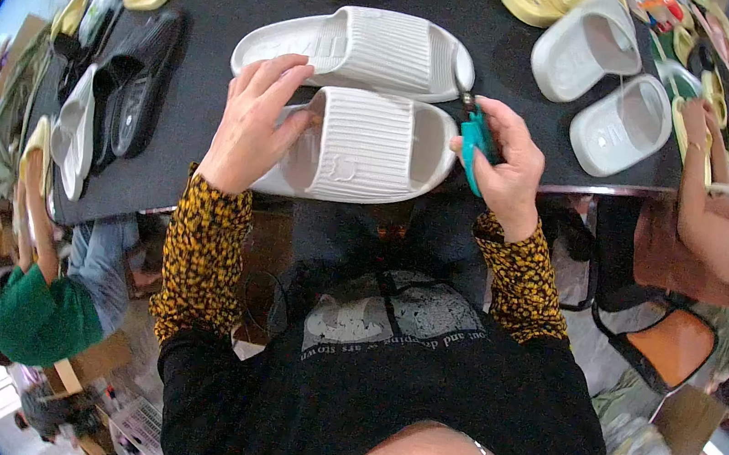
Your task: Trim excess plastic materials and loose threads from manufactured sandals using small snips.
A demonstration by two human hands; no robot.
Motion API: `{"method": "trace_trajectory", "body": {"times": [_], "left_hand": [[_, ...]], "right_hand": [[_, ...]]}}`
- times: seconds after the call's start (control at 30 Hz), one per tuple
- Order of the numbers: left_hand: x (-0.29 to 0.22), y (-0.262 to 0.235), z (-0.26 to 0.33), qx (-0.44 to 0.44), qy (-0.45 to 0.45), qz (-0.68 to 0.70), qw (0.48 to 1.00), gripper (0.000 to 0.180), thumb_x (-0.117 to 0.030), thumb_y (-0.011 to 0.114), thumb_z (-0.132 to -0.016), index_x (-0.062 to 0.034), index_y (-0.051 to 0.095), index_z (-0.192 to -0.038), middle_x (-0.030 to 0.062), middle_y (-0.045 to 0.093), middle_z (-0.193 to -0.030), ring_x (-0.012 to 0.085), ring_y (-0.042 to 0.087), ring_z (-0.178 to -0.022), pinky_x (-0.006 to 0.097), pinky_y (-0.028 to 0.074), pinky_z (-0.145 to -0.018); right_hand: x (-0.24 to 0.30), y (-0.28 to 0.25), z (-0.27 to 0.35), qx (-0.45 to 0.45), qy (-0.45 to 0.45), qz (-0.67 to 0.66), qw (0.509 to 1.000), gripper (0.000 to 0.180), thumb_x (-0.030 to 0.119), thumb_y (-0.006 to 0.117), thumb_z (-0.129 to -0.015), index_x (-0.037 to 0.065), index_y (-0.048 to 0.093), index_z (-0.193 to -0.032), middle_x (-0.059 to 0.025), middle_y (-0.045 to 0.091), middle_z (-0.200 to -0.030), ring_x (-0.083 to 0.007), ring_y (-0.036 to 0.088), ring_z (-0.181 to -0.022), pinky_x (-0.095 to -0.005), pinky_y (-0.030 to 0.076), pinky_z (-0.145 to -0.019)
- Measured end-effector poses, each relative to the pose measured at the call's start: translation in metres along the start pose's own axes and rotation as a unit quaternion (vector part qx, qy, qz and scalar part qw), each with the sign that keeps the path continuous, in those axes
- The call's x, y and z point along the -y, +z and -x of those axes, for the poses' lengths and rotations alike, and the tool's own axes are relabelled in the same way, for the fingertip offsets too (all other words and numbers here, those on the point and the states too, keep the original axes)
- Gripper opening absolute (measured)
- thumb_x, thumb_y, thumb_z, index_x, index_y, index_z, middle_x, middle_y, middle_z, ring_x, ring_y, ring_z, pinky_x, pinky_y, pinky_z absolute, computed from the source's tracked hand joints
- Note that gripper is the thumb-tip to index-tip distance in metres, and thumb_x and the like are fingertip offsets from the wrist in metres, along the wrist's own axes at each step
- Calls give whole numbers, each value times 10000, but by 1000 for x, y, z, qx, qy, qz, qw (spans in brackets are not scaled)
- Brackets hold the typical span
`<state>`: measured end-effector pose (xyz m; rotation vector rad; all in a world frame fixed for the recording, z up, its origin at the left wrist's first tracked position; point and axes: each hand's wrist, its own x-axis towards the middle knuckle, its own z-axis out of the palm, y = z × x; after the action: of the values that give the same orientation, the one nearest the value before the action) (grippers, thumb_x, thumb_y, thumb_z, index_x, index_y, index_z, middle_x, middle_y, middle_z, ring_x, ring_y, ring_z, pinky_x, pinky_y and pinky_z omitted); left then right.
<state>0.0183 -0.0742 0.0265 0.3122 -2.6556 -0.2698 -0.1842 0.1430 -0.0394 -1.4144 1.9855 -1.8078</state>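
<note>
The left hand [254, 125] lies over the heel of the nearer white, ribbed foam-like slipper [365, 149] on the black flat table [203, 22], apparently steadying it, its clamping unclear, while beside the slipper's toe the right hand [516, 160] clasps a teal-handled, metal-tipped tool [476, 146], seemingly for control.

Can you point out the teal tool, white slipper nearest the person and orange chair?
Teal tool [474, 139], head view: on its handle.
White slipper [366, 147], head view: on its ribbed strap.
Orange chair [669, 347], head view: on its orange panel.
</note>
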Motion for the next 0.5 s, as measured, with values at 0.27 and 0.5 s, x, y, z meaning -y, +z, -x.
{"method": "trace_trajectory", "body": {"times": [0.27,0.5], "left_hand": [[4,33,-30,11,7,103,995,235,26,609,-712,10,573,-944,142,592,-901,358,526,-867,416,428,-802],[-19,6,-2,-121,22,-43,992,190,-39,611,-719,15,554,-892,171,585,-891,381,526,-829,435,423,-792]], "right_hand": [[5,-4,-1,-7,9,-20,1000,479,19,764,-751,-11,562,-1184,-51,645,-1015,-77,591,-887,-231,489,-785],[8,-14,4,16,46,-114,992,465,60,771,-743,18,574,-1162,-65,653,-974,-102,616,-871,-256,501,-790]]}}
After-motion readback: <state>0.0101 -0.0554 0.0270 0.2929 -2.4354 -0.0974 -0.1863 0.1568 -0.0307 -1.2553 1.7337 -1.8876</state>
